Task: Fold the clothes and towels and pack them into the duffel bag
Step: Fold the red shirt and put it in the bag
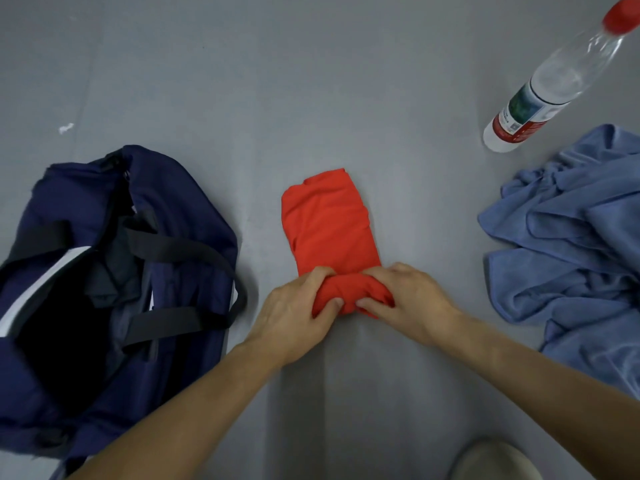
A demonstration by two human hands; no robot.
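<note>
Between the open duffel bag on the left and the crumpled blue towel on the right, the red garment lies lengthwise away from the person, with left hand and right hand both curled round its rolled near end.

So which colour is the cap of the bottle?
Red. The cap on the clear bottle shows at top right in the head view, slightly blurred.
</note>
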